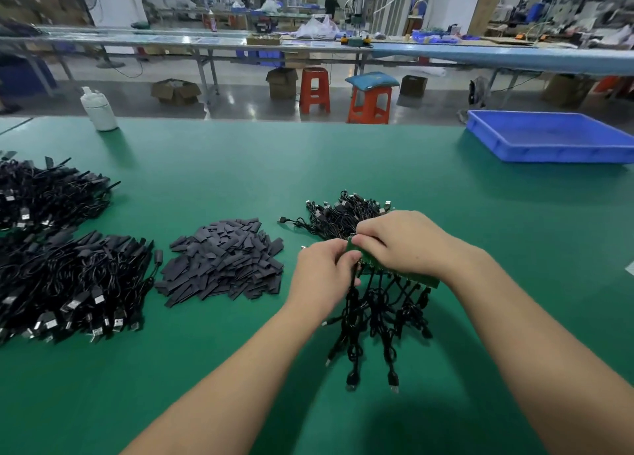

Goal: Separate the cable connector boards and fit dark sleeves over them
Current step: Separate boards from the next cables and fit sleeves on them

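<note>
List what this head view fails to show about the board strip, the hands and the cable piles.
- Green board strip: mostly covered by the right hand and left hand; the board count and any break line are hidden.
- Left cable piles: cut off by the left frame edge.
- Blue tray: its right end is cut off by the frame edge.
- Cable pile behind the hands: near part hidden by the hands.

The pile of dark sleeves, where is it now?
In the head view, the pile of dark sleeves lies on the green table, left of the left hand, right of the cable heaps.
</note>
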{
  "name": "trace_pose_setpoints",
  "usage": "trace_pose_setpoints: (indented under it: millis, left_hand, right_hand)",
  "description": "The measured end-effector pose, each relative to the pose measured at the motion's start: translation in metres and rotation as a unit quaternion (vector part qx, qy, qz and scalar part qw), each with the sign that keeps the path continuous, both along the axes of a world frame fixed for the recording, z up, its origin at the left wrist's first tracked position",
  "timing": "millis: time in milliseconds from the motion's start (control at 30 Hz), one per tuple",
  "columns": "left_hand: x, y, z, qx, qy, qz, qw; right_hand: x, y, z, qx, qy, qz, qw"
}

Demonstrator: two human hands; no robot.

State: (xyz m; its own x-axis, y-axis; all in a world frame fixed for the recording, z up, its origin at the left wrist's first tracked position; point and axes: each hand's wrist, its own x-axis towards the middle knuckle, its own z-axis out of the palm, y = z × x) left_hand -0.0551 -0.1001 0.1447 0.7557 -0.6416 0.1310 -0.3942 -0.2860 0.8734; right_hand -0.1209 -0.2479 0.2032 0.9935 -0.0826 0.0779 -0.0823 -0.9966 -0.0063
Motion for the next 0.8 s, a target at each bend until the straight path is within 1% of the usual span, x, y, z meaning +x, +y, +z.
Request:
trace_pose_setpoints:
  millis: [100,167,200,267,333,400,467,533,600,667,700,733,767,800]
  left_hand:
    - [-0.006,-0.004,-0.007,0.01,-0.041,0.027,0.999]
    - [-0.005,-0.004,-0.013,0.007,-0.04,0.044,0.998]
    - [-0.002,-0.003,-0.015,0.0,-0.024,0.055,0.998]
    - [0.007,0.001,-0.019,-0.036,0.059,0.08,0.994]
    - [0.015,0.007,-0.022,-0.07,0.156,0.099,0.98]
    - [0.021,0.015,-0.024,-0.094,0.238,0.083,0.963]
    - [0.023,0.021,-0.027,-0.09,0.279,0.052,0.955]
    - [0.023,0.024,-0.029,-0.075,0.285,0.029,0.955]
    - [0.022,0.026,-0.029,-0.063,0.269,0.018,0.961]
    - [0.023,0.028,-0.027,-0.052,0.227,0.014,0.972]
    - [0.024,0.03,-0.025,-0.049,0.185,0.021,0.981]
    - [0.025,0.032,-0.023,-0.049,0.121,0.038,0.991]
    - [0.026,0.035,-0.02,-0.053,0.04,0.068,0.995]
    - [0.027,0.039,-0.016,-0.066,-0.043,0.102,0.992]
  right_hand:
    - [-0.001,-0.003,-0.009,-0.003,-0.01,0.005,1.0]
    - [-0.001,-0.008,-0.015,0.003,-0.011,0.0,1.0]
    - [-0.002,-0.012,-0.018,0.01,-0.002,-0.005,1.0]
    - [-0.002,-0.021,-0.022,0.032,0.034,-0.015,0.999]
    - [0.0,-0.034,-0.026,0.053,0.074,-0.016,0.996]
    - [0.008,-0.045,-0.031,0.046,0.105,-0.017,0.993]
    - [0.021,-0.054,-0.038,0.034,0.132,-0.028,0.99]
    - [0.035,-0.059,-0.049,0.029,0.152,-0.047,0.987]
    - [0.046,-0.064,-0.059,0.03,0.145,-0.075,0.986]
    - [0.053,-0.069,-0.071,0.037,0.131,-0.109,0.985]
    - [0.055,-0.071,-0.078,0.046,0.126,-0.124,0.983]
    - [0.056,-0.072,-0.084,0.06,0.121,-0.137,0.981]
    - [0.057,-0.073,-0.091,0.077,0.114,-0.15,0.979]
    - [0.057,-0.074,-0.098,0.096,0.107,-0.163,0.976]
